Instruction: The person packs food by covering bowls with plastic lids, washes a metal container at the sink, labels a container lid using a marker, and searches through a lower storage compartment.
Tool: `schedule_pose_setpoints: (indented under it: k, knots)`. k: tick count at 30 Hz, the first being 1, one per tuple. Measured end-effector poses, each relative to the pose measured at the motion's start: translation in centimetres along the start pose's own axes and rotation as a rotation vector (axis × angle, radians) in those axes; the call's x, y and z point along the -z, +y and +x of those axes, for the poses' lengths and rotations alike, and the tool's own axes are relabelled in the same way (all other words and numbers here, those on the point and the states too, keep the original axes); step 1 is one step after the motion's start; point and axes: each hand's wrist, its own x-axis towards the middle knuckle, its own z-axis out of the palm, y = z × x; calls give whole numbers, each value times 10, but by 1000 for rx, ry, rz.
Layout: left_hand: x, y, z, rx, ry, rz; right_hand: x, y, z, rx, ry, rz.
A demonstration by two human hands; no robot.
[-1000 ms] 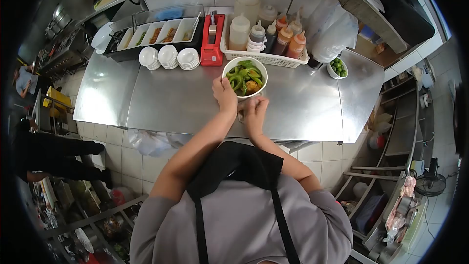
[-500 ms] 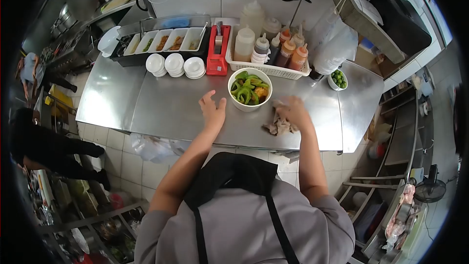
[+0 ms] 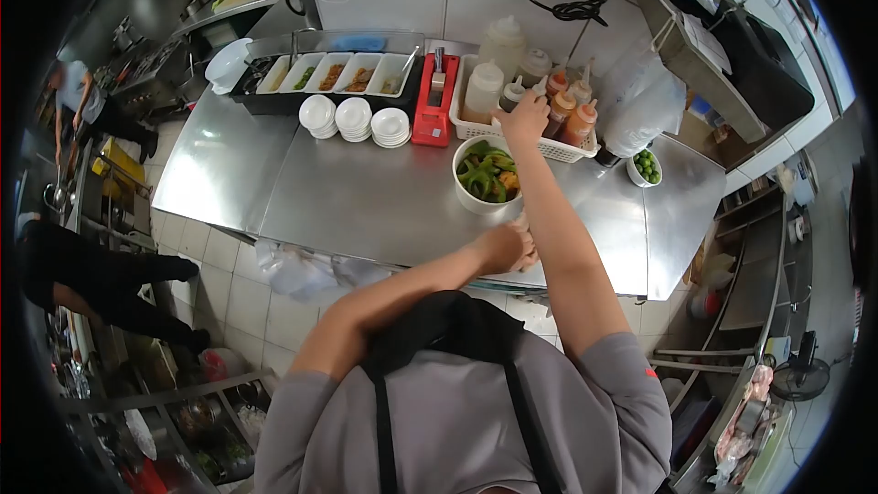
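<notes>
My right hand (image 3: 526,119) is at the front of the white basket, its fingers closed around the upper part of a squeeze bottle (image 3: 511,92). Its forearm passes to the right of a white bowl (image 3: 477,202) of green pepper strips and orange-brown pieces. Below the bowl, my left hand (image 3: 506,249) is crossed under the right forearm. Its fingers are curled on a crumpled brownish cloth (image 3: 524,221), which is mostly hidden. More squeeze bottles (image 3: 579,124) with orange and dark sauces stand beside my right hand.
A red device (image 3: 432,114), stacked white dishes (image 3: 390,125) and a condiment box (image 3: 247,106) line the back of the steel counter (image 3: 357,197). A bowl of green limes (image 3: 645,167) and a plastic bag (image 3: 637,96) are at right. Two people are at the left.
My right hand has left the cloth and moved up to the squeeze bottles. My left hand has come across from left of the bowl to the cloth below it. The view has shifted slightly.
</notes>
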Motion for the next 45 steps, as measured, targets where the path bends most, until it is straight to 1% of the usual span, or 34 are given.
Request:
schedule_pose_setpoints:
  k: [1,3,5,7,9,11,12,13,15,18,21,22,23,25,26,28,30,31,33,34,36,37,38,41,44,45]
  knots:
    - [13,7,-5,160,-92,9,-1,1,-1,12,20,-20]
    - [35,19,-28,476,-282,25,-5,8,-2,29,95,122]
    - [29,17,-71,628,-64,148,8,9,-5,20,152,217]
    - [71,19,-99,950,-270,198,22,16,0,49,285,362]
    - [99,9,-128,1247,-403,210,50,18,6,76,424,479]
    - [90,-1,-160,1402,-256,488,64,29,21,32,205,1324]
    - [79,-6,-168,1467,-172,627,92,22,15,-24,104,1471]
    - [66,-5,-166,1477,-33,531,116,12,10,-83,51,1565]
    - [39,0,-157,1478,241,333,120,31,12,14,-69,1404]
    - [19,-19,-167,1345,171,378,136,43,6,481,-255,494]
    - [30,-77,-206,1490,198,492,153,36,-10,777,-345,-299]
    - [31,-101,-231,1552,263,534,151,39,-12,808,-407,-414]
    - [37,-123,-255,1605,336,573,150,38,-14,869,-410,-448]
    - [78,-133,-274,1834,225,464,152,32,-25,974,-412,-529]
    - [85,-144,-278,1867,222,457,150,28,-30,1056,-330,-477]
    - [92,-157,-280,1946,201,446,145,18,-35,1078,-356,-497]
    - [83,-160,-266,1824,195,537,137,11,-34,1075,-365,-544]
    - [76,-159,-256,1763,192,580,134,12,-29,1069,-315,-585]
    - [55,-148,-238,1547,196,556,128,15,-21,1056,-217,-664]
    - [46,-138,-227,1439,197,543,126,22,-16,1022,-255,-634]
    - [40,-98,-202,1209,121,483,137,26,-20,992,-430,-617]
    - [38,-74,-193,1070,136,462,143,29,-24,977,-516,-608]
    - [36,-56,-190,932,152,442,142,35,-27,999,-525,-563]
    - [36,-40,-198,910,188,283,139,34,-24,860,-608,-296]
    - [51,-76,-225,1151,247,397,136,25,-9,455,-724,207]
    - [50,-87,-237,1187,279,411,137,20,-3,323,-745,373]
